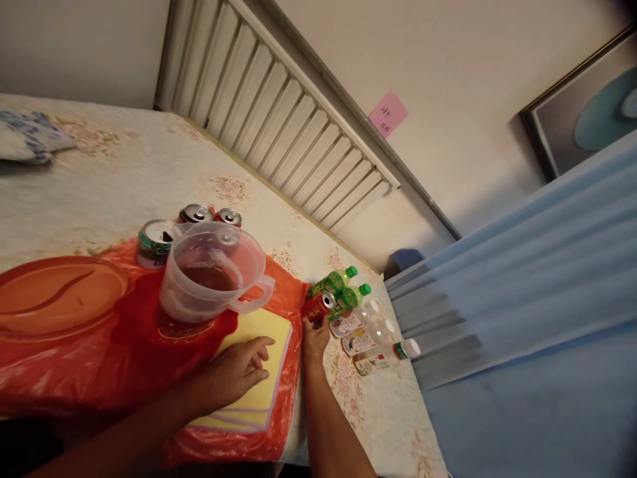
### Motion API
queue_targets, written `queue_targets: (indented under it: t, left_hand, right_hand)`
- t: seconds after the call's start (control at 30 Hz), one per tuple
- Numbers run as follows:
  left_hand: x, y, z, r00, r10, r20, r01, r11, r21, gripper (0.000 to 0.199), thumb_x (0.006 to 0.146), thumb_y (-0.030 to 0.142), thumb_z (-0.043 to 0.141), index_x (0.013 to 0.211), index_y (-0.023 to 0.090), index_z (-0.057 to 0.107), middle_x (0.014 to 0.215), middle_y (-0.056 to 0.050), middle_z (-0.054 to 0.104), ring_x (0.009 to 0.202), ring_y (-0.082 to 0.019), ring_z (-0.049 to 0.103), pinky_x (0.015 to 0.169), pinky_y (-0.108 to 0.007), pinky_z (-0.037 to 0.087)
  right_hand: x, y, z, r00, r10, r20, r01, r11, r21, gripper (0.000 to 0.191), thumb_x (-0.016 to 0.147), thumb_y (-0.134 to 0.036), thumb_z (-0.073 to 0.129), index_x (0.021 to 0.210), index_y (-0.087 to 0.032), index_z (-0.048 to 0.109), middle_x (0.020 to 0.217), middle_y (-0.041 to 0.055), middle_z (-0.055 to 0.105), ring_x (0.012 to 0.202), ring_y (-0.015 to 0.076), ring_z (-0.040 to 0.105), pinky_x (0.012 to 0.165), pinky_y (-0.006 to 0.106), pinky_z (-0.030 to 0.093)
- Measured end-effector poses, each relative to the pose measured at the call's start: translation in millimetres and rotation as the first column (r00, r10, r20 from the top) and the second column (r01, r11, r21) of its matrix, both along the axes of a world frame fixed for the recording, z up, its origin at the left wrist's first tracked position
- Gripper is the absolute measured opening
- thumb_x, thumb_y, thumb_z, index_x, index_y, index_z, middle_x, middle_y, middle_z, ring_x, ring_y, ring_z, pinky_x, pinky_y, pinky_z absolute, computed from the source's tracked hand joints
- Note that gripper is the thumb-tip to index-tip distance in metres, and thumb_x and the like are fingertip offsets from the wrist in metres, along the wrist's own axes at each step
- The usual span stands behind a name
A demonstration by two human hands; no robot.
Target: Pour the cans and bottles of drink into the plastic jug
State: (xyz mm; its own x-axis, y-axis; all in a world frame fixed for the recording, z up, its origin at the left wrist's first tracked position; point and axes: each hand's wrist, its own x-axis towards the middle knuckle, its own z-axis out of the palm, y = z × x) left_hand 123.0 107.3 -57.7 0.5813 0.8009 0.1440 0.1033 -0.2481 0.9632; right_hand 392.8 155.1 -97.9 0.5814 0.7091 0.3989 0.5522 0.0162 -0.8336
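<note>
My right hand (316,340) is closed around the lower part of a red drink can (318,305), which stands beside two green-capped bottles (332,281). Over a stack of yellow cloths (263,338) hovers my left hand (241,372), its fingers loosely apart and holding nothing. A clear plastic pitcher (213,272) with some brown liquid in it stands on the red plastic sheet (134,372), just beyond my left hand. Behind the pitcher are a green can (155,243) and two more opened cans (196,214), partly hidden.
An orange plate (60,292) lies at the left on the sheet. Several clear bottles with white caps (381,358) line the right side of the flowered tablecloth (129,192). A radiator (283,113) runs behind the table, and a blue curtain (517,292) hangs at right.
</note>
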Motion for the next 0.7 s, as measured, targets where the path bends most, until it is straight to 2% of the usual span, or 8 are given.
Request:
queue_targets:
  t: [0.23, 0.5, 0.7]
  left_hand:
    - [-1.0, -0.4, 3.0, 1.0, 0.003, -0.001, -0.003, 1.0, 0.003, 0.046, 0.08, 0.028, 0.055, 0.125, 0.019, 0.057, 0.102, -0.007, 0.069, 0.087, -0.02, 0.067, 0.084, -0.034, 0.054]
    - [-0.1, 1.2, -0.9, 1.0, 0.008, 0.0, -0.008, 1.0, 0.006, 0.046, 0.081, 0.027, 0.056, 0.126, 0.021, 0.056, 0.103, -0.006, 0.07, 0.088, -0.019, 0.067, 0.085, -0.032, 0.053]
    - [-1.4, 0.3, 4.2, 1.0, 0.007, 0.012, -0.007, 1.0, -0.011, 0.045, 0.08, 0.028, 0.056, 0.125, 0.02, 0.057, 0.103, -0.007, 0.07, 0.087, -0.02, 0.067, 0.085, -0.033, 0.054]
  right_hand:
    - [-0.1, -0.6, 0.9, 1.0, -0.016, 0.007, 0.016, 1.0, -0.006, 0.046, 0.069, -0.035, 0.068, 0.11, -0.014, 0.065, 0.094, 0.0081, 0.075, 0.079, 0.0212, 0.066, 0.074, 0.031, 0.051]
    - [-2.7, -1.9, 4.4, 0.999, -0.029, 0.019, 0.029, 1.0, -0.013, 0.043, 0.069, -0.033, 0.067, 0.108, -0.016, 0.066, 0.092, 0.0068, 0.076, 0.079, 0.0214, 0.066, 0.073, 0.03, 0.051]
    - [-4.3, 0.2, 10.0, 0.999, -0.05, 0.004, 0.05, 0.998, -0.043, 0.047, 0.064, -0.036, 0.07, 0.106, -0.014, 0.066, 0.091, 0.008, 0.075, 0.077, 0.0219, 0.066, 0.07, 0.03, 0.051]
